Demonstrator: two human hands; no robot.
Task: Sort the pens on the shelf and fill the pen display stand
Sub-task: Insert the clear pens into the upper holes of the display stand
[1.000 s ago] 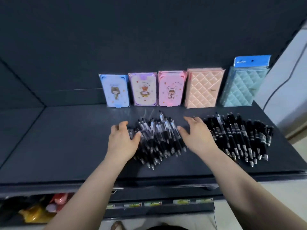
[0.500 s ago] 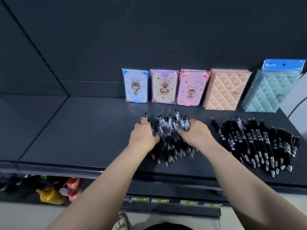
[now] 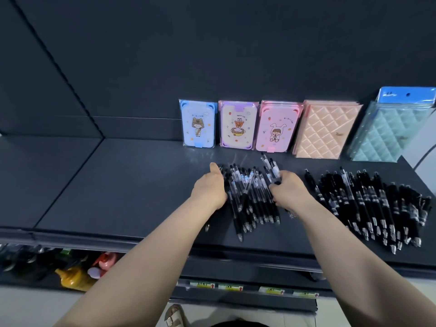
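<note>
Presses the left hand (image 3: 208,188) against the left side of the pile of pens (image 3: 250,197) at mid shelf (image 3: 118,185), thumb straight, fingers hidden: cannot tell how curled. Grips the pile's right side with the right hand (image 3: 291,193), fingers curled round several pens.

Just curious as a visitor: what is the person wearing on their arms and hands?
The left hand and right hand have no gloves, and both arms are sleeveless as far as shown, without watch or bracelet. One right-hand nail looks dark, perhaps polish.
</note>
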